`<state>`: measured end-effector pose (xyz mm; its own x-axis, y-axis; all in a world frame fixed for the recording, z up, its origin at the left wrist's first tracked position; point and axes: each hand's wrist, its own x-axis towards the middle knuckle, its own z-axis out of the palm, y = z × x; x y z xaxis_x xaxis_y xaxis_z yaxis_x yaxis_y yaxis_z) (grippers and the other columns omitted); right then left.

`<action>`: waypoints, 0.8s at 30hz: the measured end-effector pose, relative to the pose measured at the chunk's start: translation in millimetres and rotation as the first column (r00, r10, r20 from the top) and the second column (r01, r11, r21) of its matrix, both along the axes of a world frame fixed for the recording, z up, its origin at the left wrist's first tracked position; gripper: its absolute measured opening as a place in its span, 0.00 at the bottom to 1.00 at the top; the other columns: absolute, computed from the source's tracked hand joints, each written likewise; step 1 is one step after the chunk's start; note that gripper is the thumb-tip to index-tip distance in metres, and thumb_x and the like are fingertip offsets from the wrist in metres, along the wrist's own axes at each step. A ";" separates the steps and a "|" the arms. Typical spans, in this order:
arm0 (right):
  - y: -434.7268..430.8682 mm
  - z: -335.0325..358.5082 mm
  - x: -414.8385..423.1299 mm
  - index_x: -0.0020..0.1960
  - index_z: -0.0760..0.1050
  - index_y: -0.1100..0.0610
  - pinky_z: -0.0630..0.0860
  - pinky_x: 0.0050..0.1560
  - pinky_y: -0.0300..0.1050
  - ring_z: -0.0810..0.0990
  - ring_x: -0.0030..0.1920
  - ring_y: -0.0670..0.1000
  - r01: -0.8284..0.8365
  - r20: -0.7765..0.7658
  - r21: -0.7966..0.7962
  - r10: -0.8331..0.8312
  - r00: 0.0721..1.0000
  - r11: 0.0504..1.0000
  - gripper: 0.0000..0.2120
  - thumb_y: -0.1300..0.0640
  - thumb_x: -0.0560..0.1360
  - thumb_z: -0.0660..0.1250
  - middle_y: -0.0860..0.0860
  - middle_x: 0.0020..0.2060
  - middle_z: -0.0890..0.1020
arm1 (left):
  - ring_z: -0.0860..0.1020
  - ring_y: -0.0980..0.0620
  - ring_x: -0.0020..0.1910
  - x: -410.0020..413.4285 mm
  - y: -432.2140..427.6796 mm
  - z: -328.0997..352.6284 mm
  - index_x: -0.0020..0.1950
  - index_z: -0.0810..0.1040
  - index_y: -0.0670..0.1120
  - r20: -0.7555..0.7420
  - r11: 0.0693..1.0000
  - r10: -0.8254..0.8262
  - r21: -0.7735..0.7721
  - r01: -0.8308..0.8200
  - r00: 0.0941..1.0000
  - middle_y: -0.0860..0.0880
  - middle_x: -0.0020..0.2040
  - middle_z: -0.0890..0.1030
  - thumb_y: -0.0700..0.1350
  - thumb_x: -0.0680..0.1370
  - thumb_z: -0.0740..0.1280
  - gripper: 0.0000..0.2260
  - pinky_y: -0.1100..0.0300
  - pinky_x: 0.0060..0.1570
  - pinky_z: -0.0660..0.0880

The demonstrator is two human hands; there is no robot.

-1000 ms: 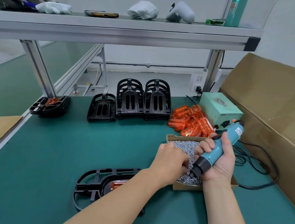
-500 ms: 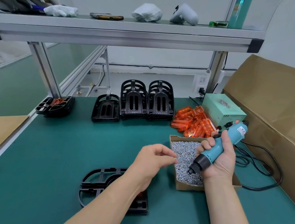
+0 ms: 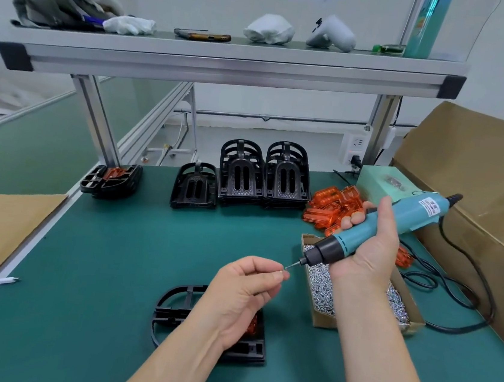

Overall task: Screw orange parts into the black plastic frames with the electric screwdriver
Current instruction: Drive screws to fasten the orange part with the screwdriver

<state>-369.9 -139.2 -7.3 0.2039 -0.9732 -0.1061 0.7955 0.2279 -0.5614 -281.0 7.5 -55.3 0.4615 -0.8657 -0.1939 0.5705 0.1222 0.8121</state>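
Observation:
My right hand grips the teal electric screwdriver, its bit pointing down-left. My left hand pinches a small screw just below the bit's tip. A black plastic frame lies flat on the green table under my left wrist, with an orange part in it, mostly hidden by the hand. A cardboard box of screws sits under my right hand. Loose orange parts are piled behind it.
Stacks of black frames stand at the back of the table, and a frame with an orange part lies at the back left. A green power box, black cable and large cardboard box line the right side.
My left hand came out of the screw box pinching a screw and moved left. My right hand lifted the screwdriver and brought its bit to the screw.

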 end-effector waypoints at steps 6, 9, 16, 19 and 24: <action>11.6 3.0 8.1 0.50 0.74 0.56 0.71 0.37 0.39 0.72 0.34 0.47 0.028 -0.039 -0.034 -0.029 0.999 0.999 0.12 0.49 0.77 0.71 0.49 0.36 0.74 | 0.83 0.50 0.43 2.3 7.1 1.6 0.37 0.84 0.43 -0.040 1.000 0.018 -0.006 -0.018 0.999 0.41 0.42 0.84 0.34 0.64 0.74 0.06 0.58 0.49 0.77; 13.9 2.5 10.8 0.54 0.72 0.57 0.71 0.35 0.38 0.71 0.34 0.46 0.028 -0.051 -0.050 -0.030 0.998 0.998 0.14 0.49 0.78 0.71 0.49 0.38 0.73 | 0.83 0.50 0.42 1.9 8.9 1.3 0.36 0.84 0.43 -0.036 0.999 0.036 -0.009 -0.037 0.999 0.41 0.41 0.84 0.34 0.64 0.74 0.06 0.58 0.49 0.77; 19.4 -0.3 17.5 0.57 0.72 0.57 0.74 0.34 0.39 0.73 0.34 0.47 0.066 -0.094 -0.079 -0.073 0.993 0.995 0.16 0.49 0.77 0.73 0.51 0.40 0.75 | 0.80 0.49 0.42 0.2 10.4 -1.7 0.36 0.84 0.44 0.040 0.987 0.162 -0.023 -0.161 0.986 0.42 0.40 0.81 0.33 0.63 0.75 0.07 0.60 0.47 0.77; 22.8 -1.1 21.0 0.53 0.73 0.58 0.75 0.33 0.39 0.74 0.32 0.47 0.125 -0.121 -0.094 -0.136 0.983 0.988 0.14 0.50 0.77 0.72 0.50 0.35 0.75 | 0.79 0.52 0.42 -3.8 12.0 -5.0 0.37 0.84 0.47 0.254 0.967 0.244 0.001 -0.253 0.936 0.45 0.40 0.83 0.32 0.70 0.74 0.10 0.62 0.45 0.75; 29.9 -3.4 28.1 0.48 0.74 0.54 0.76 0.33 0.39 0.75 0.27 0.43 0.189 -0.178 -0.024 -0.190 0.965 0.982 0.11 0.49 0.77 0.73 0.44 0.27 0.77 | 0.81 0.57 0.47 -6.9 18.5 -9.9 0.47 0.85 0.58 0.662 0.901 0.373 -0.092 -0.424 0.650 0.53 0.44 0.84 0.34 0.73 0.73 0.17 0.62 0.52 0.75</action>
<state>-341.8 -109.3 -10.7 -0.0060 -0.9931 -0.1175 0.7103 0.0784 -0.6995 -288.0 26.0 -65.2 0.7894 -0.5649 0.2403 -0.1926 0.1437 0.9707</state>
